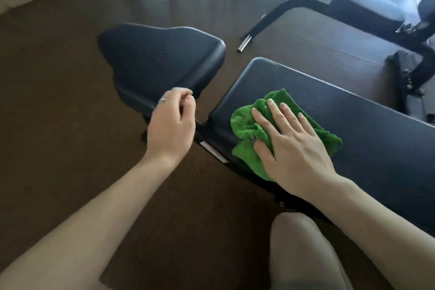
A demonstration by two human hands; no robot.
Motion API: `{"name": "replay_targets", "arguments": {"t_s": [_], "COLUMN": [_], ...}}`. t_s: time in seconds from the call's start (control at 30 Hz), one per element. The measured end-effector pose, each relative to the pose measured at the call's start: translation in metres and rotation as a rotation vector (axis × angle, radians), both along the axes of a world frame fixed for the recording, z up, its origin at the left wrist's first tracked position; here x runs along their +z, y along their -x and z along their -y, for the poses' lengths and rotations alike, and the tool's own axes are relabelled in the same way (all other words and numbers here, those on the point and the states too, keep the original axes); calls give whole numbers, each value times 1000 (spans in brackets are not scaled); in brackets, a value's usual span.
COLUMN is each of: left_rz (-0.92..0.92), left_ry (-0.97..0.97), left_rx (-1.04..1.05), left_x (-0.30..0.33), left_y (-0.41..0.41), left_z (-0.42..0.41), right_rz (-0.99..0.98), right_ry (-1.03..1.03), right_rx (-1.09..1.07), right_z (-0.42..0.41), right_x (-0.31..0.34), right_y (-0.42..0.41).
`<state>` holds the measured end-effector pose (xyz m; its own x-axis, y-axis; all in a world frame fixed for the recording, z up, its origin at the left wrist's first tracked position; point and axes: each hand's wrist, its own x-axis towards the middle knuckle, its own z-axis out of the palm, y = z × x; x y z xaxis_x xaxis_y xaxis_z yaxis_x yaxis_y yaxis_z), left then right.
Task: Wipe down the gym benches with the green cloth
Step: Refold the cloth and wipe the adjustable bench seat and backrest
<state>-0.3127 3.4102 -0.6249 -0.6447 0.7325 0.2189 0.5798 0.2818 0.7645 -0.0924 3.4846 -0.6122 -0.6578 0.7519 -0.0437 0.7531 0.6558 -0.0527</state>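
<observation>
Here the right hand (292, 146) lies flat, fingers straight and spread, pressing the green cloth (247, 125) onto the long black pad (353, 129) of the counter, near its narrow end. The cloth is crumpled, bright, fluffy; much of it is hidden under the palm. The left hand (171, 122), fingers loosely curled and holding nothing, hovers over the gap beside the seat pad (162, 56); a ring shows on one finger. Behind, a second bench (367, 9) is blurred and cut off by the frame edge.
</observation>
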Motion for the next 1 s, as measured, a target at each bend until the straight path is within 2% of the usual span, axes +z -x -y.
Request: {"name": "replay_targets", "arguments": {"t_s": [0.1,0.17,0.3,0.53,0.6,0.63,0.73,0.77,0.8,0.83,0.9,0.93,1.0], "left_rz": [-250,-335,-376,-343,-346,-344,-334,-329,-322,-313,-315,-328,-333], "left_ry": [-22,46,293,268,284,283,262,264,268,275,273,258,218], "left_rx": [-40,-20,-22,-67,-70,-72,-62,-63,-65,-67,-53,-43,-28], "left_x": [19,24,4,-9,-9,-10,-13,-13,-13,-13,-13,-14,-16], "left_y": [58,93,137,137,140,140,141,141,141,140,141,141,142], "left_z": [-3,-13,-17,-13,-14,-14,-15,-15,-14,-14,-13,-12,-12], "right_rz": [0,-2,-66,-281,-462,-636,-1332,-1462,-1507,-1518,-1357,-1151,-475], "right_ry": [19,43,44,77,206,330,771,865,947,1014,1046,954,515], "right_rx": [-9,-7,-42,-127,-267,-389,-619,-655,-657,-620,-490,-427,-116], "right_z": [-5,-15,-25,-21,-24,-26,-38,-44,-52,-56,-61,-64,-69], "right_x": [0,0,0,7,14,21,47,53,59,63,61,53,25], "right_y": [46,83,128,128,130,132,145,153,164,177,212,230,259]}}
